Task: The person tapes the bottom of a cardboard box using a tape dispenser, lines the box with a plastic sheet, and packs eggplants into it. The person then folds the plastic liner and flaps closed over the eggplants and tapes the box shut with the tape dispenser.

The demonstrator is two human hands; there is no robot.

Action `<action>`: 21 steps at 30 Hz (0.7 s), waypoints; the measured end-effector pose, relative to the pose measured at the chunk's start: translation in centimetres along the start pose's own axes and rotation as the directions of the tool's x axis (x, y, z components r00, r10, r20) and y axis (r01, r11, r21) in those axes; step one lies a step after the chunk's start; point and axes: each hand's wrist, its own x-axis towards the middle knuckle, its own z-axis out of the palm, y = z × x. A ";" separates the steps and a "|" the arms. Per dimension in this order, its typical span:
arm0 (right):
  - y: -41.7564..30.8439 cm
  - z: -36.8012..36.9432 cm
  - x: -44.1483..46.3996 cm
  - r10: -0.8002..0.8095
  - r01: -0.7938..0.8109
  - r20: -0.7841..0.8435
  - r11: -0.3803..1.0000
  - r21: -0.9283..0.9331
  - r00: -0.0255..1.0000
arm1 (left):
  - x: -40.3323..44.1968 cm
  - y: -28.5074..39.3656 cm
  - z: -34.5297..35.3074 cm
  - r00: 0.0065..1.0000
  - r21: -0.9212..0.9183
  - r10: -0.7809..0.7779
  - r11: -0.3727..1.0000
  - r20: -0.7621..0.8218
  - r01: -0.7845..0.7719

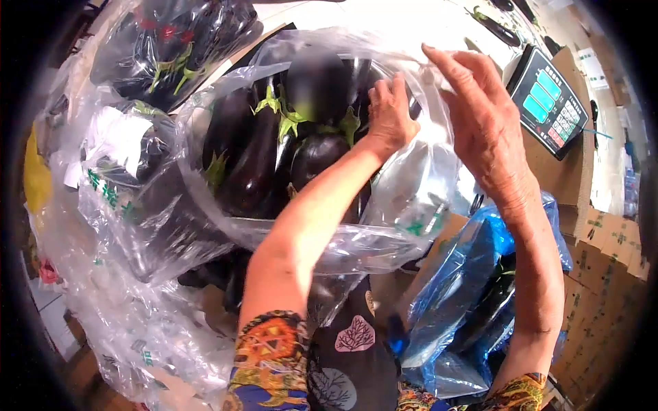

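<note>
A large clear plastic bag (205,218), its mouth wide open, holds several dark purple eggplants (253,161) with green stem caps. My left hand (391,120) reaches across the bag, over its right inner side, with its fingers apart next to the eggplants and the plastic. My right hand (483,113) is raised at the bag's right rim, its fingers stretched out. Whether it touches the thin film there I cannot tell. The palms of both hands are hidden.
At the right, a scale with a lit display (545,103) sits by cardboard boxes (603,301). A blue plastic bag (452,288) with dark eggplants is below my right forearm. More bagged eggplants (185,41) lie at upper left. One loose eggplant (497,29) rests on the white surface.
</note>
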 end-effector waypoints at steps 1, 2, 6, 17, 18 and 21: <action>-0.1 -0.2 0.2 -0.006 0.006 -0.016 1.000 0.027 1.000 | -0.1 -0.2 -1.0 0.995 -0.051 0.103 0.993 -0.016 -0.103; 0.0 -0.2 0.2 -0.008 0.009 -0.021 0.999 0.036 1.000 | -0.5 0.0 -1.7 0.989 0.002 0.142 0.990 -0.038 -0.142; -0.7 0.3 0.3 -0.013 0.022 -0.072 0.992 0.125 0.997 | 2.0 -0.8 -4.5 0.929 0.404 0.151 0.915 -0.338 -0.002; 0.0 0.4 -0.5 0.054 -0.053 -0.001 0.977 0.205 0.999 | 6.3 -3.1 -5.8 0.950 0.073 0.251 0.968 -0.186 -0.241; 0.2 0.8 -0.5 0.047 -0.045 -0.004 0.977 0.209 0.999 | 6.7 -2.2 -6.9 0.988 -0.070 0.144 0.987 -0.052 -0.147; 1.0 0.7 -0.4 0.002 0.005 -0.041 0.985 0.172 0.999 | 4.6 0.5 -9.4 0.956 -0.851 -0.156 0.434 0.250 0.294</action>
